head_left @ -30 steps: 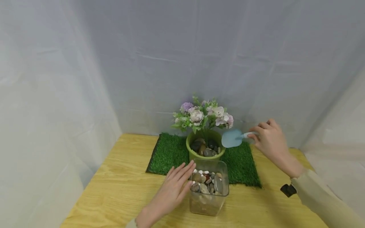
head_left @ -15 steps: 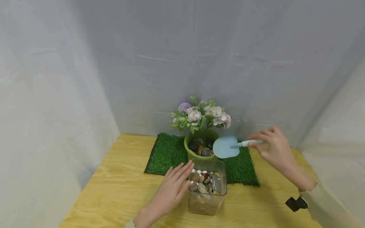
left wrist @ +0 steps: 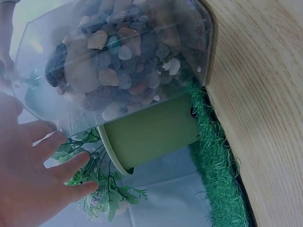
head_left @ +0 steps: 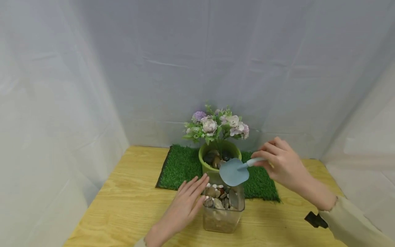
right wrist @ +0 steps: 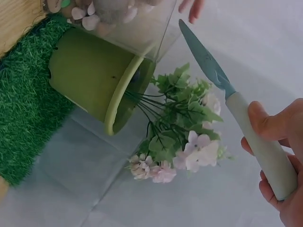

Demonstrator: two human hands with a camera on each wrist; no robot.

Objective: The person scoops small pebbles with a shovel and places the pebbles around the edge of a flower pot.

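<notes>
My right hand [head_left: 282, 168] grips the pale handle of a small blue trowel [head_left: 234, 172]. In the head view its blade overlaps the back of a clear plastic container [head_left: 223, 221] and the front of a green flowerpot [head_left: 206, 168]. Several pebbles [head_left: 219, 202] of mixed colours fill part of the container. My left hand [head_left: 182, 207] lies with fingers extended, fingertips at the container's left rim. Artificial flowers [head_left: 210, 126] in purple, pink and white rise from the pot, which holds larger dark and brown stones [head_left: 216, 161]. The right wrist view shows the trowel [right wrist: 208, 61] edge-on.
Under the flowerpot lies a green artificial turf mat [head_left: 182, 168], with the container in front of it on the wooden table [head_left: 120, 202]. Pale cloth sheets [head_left: 172, 68] hang behind the table and along both sides. A black object [head_left: 316, 219] sits at the right sleeve.
My right hand has brought the trowel left and toward me, from beside the flowerpot to over the container's back edge. My left hand has stayed at the container's rim.
</notes>
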